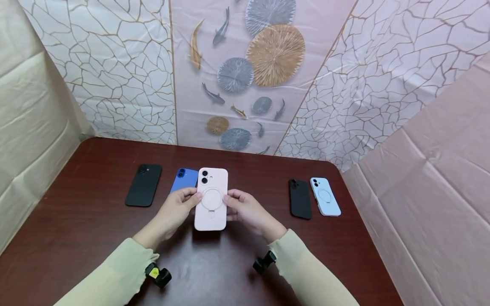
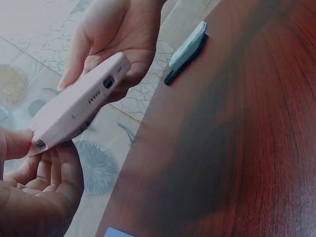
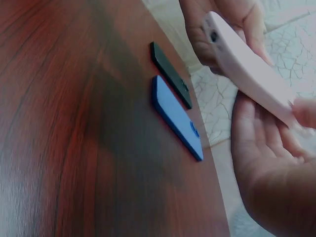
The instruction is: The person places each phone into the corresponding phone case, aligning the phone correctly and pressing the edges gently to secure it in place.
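Observation:
A pink phone case (image 1: pixel 211 219) with a round ring on its back and two dark camera circles is held up above the table, back facing the head camera. My left hand (image 1: pixel 168 214) grips its left edge, thumb on the back. The right hand (image 1: pixel 254 214) grips the opposite edge the same way, with fingers underneath. In the left wrist view, the bottom end of the pink case (image 2: pixel 74 108) shows a port opening and a row of small holes. I cannot tell whether a phone sits inside it. A blue phone (image 1: pixel 183 180) lies partly hidden behind my left hand.
A black phone (image 1: pixel 143 185) lies at the left of the dark red wooden table (image 1: pixel 245 272). To the right, a black phone-shaped piece (image 1: pixel 300 199) lies beside a light blue one with a ring (image 1: pixel 325 196). Patterned cloth (image 1: pixel 126 76) hangs behind the table.

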Demonstrator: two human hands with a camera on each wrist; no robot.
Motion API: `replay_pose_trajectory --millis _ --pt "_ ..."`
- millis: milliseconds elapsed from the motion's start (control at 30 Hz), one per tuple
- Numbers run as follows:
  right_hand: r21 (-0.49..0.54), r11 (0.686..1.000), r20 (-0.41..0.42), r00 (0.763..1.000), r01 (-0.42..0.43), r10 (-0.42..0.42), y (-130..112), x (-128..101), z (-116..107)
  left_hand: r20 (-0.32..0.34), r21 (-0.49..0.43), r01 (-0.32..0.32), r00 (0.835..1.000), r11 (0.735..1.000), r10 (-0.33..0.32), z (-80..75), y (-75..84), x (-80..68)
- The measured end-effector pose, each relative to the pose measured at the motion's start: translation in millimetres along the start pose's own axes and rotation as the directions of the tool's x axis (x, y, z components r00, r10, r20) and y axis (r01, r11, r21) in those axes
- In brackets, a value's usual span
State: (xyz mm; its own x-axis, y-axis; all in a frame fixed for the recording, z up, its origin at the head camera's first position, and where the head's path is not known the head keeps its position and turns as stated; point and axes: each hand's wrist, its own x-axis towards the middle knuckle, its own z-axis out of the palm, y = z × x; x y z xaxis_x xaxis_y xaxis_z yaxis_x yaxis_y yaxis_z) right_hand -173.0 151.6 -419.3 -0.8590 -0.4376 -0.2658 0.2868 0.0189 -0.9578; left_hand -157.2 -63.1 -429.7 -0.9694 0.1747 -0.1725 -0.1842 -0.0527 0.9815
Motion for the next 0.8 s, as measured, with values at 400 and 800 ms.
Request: replay_pose_trajectory --millis 400,800 --pt "-0.034 0.999 -0.013 1.000 0.014 -0.015 3.4 -2.8 -3.2 0.118 0.007 -0.054 0.992 0.998 0.053 -0.2 -1.2 0.6" --pt "-0.028 0.998 -0.099 0.994 0.051 -0.054 2.1 0.3 -0.6 0.167 0.045 -0.028 0.986 0.999 0.020 3.9 -7.8 -2.7"
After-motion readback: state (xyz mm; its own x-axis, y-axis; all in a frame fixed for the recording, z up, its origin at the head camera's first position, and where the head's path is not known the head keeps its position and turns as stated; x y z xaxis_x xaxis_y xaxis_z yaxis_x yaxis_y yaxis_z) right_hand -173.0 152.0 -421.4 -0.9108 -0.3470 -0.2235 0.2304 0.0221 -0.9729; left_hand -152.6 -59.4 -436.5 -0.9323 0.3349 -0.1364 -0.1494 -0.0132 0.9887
